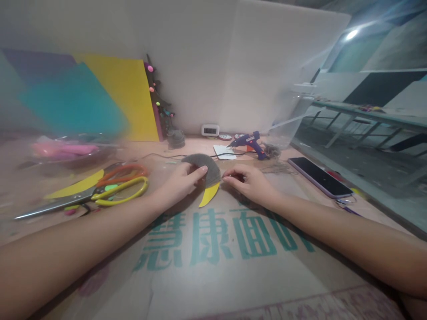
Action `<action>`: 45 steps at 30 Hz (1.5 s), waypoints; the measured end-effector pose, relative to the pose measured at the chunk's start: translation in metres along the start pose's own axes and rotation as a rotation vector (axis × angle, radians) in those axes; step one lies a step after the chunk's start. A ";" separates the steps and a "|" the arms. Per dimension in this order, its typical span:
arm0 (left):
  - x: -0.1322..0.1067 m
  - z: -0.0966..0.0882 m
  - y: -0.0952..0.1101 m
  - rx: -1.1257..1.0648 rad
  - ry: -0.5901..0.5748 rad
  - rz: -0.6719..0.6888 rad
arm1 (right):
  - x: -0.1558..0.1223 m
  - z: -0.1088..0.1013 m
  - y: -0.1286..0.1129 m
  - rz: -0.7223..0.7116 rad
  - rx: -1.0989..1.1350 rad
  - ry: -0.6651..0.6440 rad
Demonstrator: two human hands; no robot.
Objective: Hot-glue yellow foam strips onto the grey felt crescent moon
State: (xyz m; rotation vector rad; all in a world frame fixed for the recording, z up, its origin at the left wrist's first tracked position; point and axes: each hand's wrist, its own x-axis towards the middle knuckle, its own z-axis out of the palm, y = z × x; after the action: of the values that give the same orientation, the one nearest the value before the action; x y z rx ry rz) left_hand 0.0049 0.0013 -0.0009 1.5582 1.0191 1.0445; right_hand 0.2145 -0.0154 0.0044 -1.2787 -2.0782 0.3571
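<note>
My left hand (182,181) pinches a curved piece (208,171) that is grey on its upper part and yellow at its lower tip, holding it down on the cardboard sheet (213,266). The fingertips of my right hand (248,181) are pressed together at the piece's right edge, touching it. Both forearms reach in from the bottom corners.
Scissors with yellow and orange handles (110,186) lie at the left beside a yellow cut-off strip (75,186). A blue glue gun (250,143), a white paper scrap (224,152), a small clock (210,130), a phone (320,177), coloured sheets (100,102) and a clear bowl (63,151) surround the work area.
</note>
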 end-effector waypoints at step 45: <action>-0.005 -0.004 0.008 0.403 -0.381 0.271 | -0.001 -0.008 -0.001 0.209 0.485 -0.079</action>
State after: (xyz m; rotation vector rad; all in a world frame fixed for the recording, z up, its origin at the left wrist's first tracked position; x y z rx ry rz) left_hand 0.0008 -0.0043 0.0063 2.1740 0.7955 0.6980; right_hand 0.2192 -0.0172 0.0103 -1.1920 -1.7690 0.9544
